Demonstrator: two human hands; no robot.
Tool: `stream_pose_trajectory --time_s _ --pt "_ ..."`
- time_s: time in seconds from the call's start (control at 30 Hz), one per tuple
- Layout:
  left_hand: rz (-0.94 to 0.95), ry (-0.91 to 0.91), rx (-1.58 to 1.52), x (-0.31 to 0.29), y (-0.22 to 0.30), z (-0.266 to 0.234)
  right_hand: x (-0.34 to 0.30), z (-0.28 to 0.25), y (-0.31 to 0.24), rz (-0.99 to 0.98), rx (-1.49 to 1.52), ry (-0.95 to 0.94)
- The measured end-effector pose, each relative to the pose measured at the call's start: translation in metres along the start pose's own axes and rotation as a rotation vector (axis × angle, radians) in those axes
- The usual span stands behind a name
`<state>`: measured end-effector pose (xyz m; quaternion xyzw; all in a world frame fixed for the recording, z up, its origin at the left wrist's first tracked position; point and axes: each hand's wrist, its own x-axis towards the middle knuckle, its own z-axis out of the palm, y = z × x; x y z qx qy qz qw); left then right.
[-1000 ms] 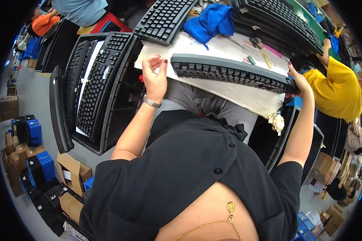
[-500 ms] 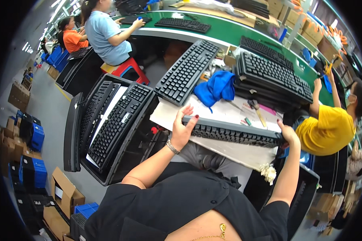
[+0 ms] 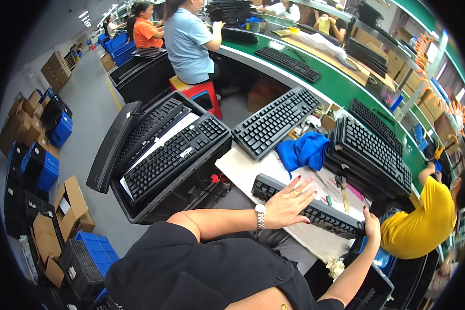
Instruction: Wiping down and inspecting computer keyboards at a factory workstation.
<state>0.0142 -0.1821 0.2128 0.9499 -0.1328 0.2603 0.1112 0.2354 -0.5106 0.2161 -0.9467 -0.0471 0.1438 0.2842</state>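
A black keyboard stands tilted on its long edge over the white work board, its keys turned toward me. My right hand grips its right end, thumb on the upper edge. My left hand lies across the keys near the middle, fingers stretched and spread. Beyond the keyboard are a crumpled blue cloth, a brush-like tool with a pale handle and a small green piece. Another black keyboard lies slantwise at the board's far left.
A stack of keyboards stands at the right. On my left, a black bin holds several more keyboards. A green bench runs behind. One person in yellow sits at the right; another in light blue sits on a red stool.
My left hand has let go of the keyboard's left end and moved right onto its keys. My right hand keeps its end. The view has turned to the left.
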Motion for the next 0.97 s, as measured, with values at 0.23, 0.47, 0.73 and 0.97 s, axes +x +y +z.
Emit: stream_pose_trajectory --time_s 0.23,0.47,0.73,0.97 --pt "-0.136 -0.059 0.083 -0.022 -0.019 -0.014 -0.008 0.001 -0.004 0.019 0.118 0.044" --pt "-0.445 -0.045 0.264 -0.05 -0.068 -0.058 -0.004 0.0 0.007 0.027 0.167 0.036" --pt "-0.297 0.2 -0.016 -0.038 -0.084 -0.047 -0.006 0.003 0.002 0.013 0.203 0.06" --pt "-0.14 0.316 -0.244 0.017 -0.066 -0.025 -0.011 0.003 0.007 0.016 0.239 0.059"
